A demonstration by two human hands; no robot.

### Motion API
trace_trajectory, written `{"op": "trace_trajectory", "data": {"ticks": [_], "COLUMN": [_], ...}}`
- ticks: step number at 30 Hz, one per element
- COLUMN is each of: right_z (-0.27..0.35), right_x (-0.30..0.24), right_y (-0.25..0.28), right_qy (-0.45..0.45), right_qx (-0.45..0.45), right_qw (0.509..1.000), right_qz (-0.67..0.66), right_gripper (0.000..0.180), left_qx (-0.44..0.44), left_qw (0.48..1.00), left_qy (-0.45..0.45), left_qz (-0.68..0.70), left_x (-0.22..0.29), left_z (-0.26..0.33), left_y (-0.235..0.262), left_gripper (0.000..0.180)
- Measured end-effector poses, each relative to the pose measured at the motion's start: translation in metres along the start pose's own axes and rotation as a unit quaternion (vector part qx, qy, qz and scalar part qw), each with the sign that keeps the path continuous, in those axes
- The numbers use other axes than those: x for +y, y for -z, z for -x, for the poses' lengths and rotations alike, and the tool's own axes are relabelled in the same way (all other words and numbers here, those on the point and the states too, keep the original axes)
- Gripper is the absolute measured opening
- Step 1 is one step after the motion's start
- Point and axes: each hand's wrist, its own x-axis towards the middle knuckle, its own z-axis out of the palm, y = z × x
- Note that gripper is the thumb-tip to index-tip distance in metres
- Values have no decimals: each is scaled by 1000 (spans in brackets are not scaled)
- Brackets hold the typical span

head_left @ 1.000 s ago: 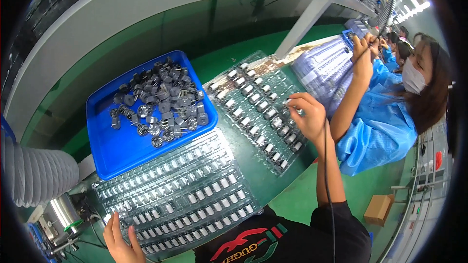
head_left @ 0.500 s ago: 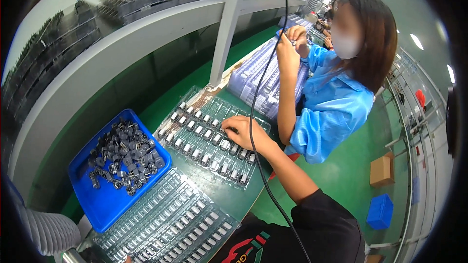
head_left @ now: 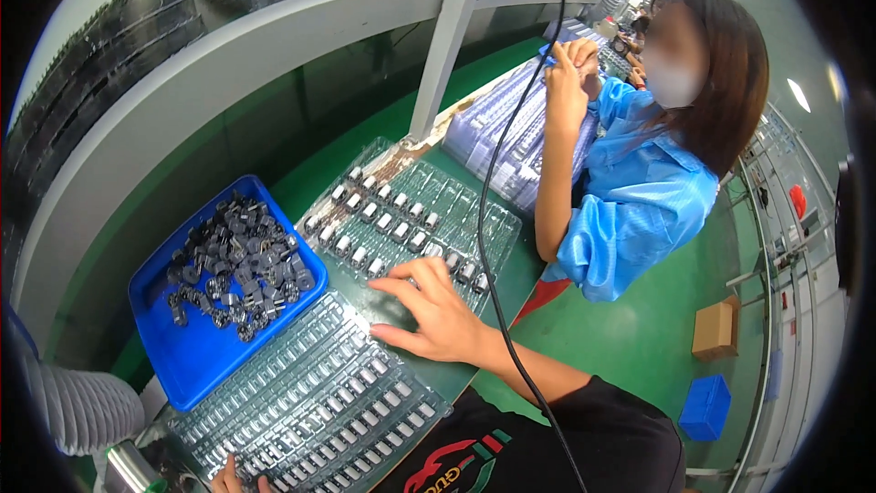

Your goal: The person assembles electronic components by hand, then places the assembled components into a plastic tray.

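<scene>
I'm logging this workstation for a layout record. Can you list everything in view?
Blue plastic bin: one, bench left, holding dark small parts.
Clear blister tray with metal components: one, bench centre, under right hand.
Second clear blister tray: one, near edge, mostly filled.
Stack of clear trays: one, in front of co-worker.
Black cable: one, hanging across view.
Co-worker in blue coat: one, right.
Cardboard box: one, floor.
Blue crate: one, floor.
Right hand: fingers spread on tray.
Left hand: bottom edge, barely visible.
</scene>
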Motion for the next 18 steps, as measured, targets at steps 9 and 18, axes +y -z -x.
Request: {"op": "trace_trajectory", "data": {"ticks": [9, 18], "right_z": [-79, -31], "right_x": [-62, -86], "right_y": [-38, -96], "right_qy": [195, 297], "right_qx": [-165, -317], "right_qw": [966, 888], "right_qz": [-31, -148], "right_gripper": [29, 26], "left_qx": [79, 69], "left_qw": [993, 995], "left_qy": [71, 72], "left_qz": [46, -26], "left_x": [14, 6], "left_z": [1, -5], "left_y": [2, 1], "left_gripper": [39, 42]}}
